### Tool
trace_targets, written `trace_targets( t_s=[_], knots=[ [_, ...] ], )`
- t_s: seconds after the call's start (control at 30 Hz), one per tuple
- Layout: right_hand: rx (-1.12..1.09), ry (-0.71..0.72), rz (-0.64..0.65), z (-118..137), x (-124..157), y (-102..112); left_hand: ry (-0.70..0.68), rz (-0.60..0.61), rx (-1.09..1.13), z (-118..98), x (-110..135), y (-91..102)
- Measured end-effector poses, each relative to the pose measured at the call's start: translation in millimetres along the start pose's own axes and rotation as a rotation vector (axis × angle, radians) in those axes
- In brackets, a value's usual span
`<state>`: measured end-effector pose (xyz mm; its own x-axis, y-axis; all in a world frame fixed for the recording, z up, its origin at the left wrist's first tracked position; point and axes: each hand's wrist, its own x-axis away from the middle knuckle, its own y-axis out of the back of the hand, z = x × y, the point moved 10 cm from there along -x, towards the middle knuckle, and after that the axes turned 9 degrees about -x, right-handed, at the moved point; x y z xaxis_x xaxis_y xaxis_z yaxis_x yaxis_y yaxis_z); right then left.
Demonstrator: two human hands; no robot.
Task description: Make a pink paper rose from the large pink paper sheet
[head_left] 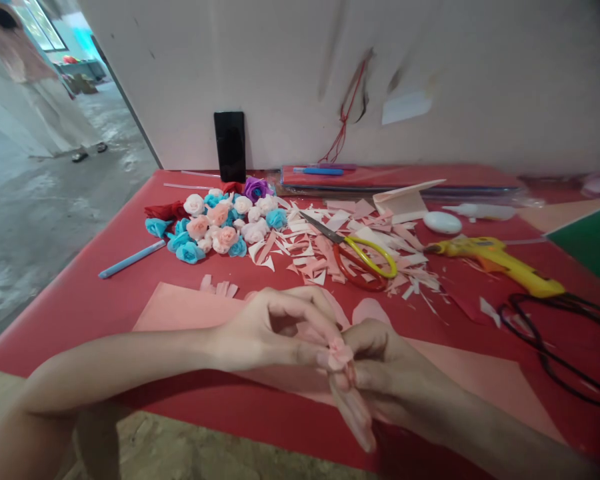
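Note:
Both my hands meet at the near edge of a red table (80,300). My left hand (275,330) is closed, its fingertips pinching a small pink paper flower (339,352). My right hand (380,373) is closed around the same flower from the other side, with a pink paper strip hanging below its fingers. A large pink paper sheet (180,310) lies under my hands.
A pile of paper roses (215,223) in blue, pink, white and purple sits at the back left, beside pink scraps (310,250) and scissors (355,257). A yellow glue gun (500,260) with black cord lies right. A blue pen (130,260) lies left. A phone (230,147) leans on the wall.

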<state>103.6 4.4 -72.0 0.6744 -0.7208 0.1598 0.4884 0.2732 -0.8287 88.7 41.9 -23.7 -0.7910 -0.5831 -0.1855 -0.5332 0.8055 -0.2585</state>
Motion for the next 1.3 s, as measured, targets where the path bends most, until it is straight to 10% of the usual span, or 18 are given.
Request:
trace_targets(
  t_s=[0.53, 0.87, 1.3],
  knots=[
    [0.291, 0.031, -0.047, 12.5, 5.2, -0.9, -0.095, 0.051, -0.244, -17.2, -1.3, -7.3],
    [1.472, 0.780, -0.141, 76.0, 36.2, -59.4, -0.430, 0.032, -0.764, -52.7, 5.3, -11.9],
    [1.697, 1.036, -0.233, 79.0, 49.1, -73.3, -0.543, -0.174, -0.942, -60.9, 10.9, -7.4]
  ],
)
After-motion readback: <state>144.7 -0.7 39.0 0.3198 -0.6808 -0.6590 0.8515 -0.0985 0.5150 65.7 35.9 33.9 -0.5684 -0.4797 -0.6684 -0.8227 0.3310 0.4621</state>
